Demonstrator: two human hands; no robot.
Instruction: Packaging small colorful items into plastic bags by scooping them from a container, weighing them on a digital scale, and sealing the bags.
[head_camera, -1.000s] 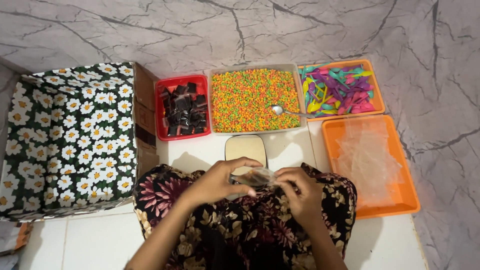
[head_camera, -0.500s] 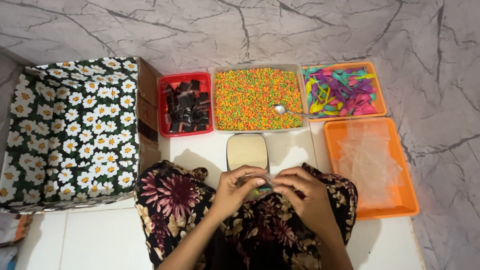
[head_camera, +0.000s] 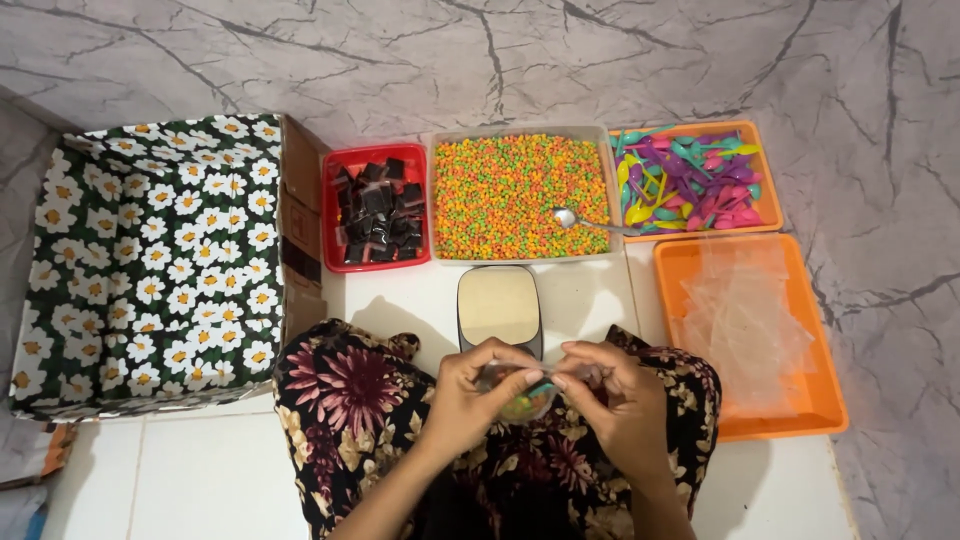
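— What is everything resting on?
— A pale tiled floor (head_camera: 200, 480). The small scale (head_camera: 499, 307) sits on it in the middle.
— And around the scale?
— Just behind it, the clear tray of coloured beads (head_camera: 520, 195); behind-left, the red tray (head_camera: 375, 208); behind-right, the orange tray of spoons (head_camera: 690, 180); right, another orange tray (head_camera: 745, 335); far left, the daisy-print box (head_camera: 150, 260).

Both hands cover most of the small clear bag (head_camera: 527, 398), so its closure cannot be told. The scale (head_camera: 499, 309) has its near end hidden behind them, and the forearms leave the bottom edge.
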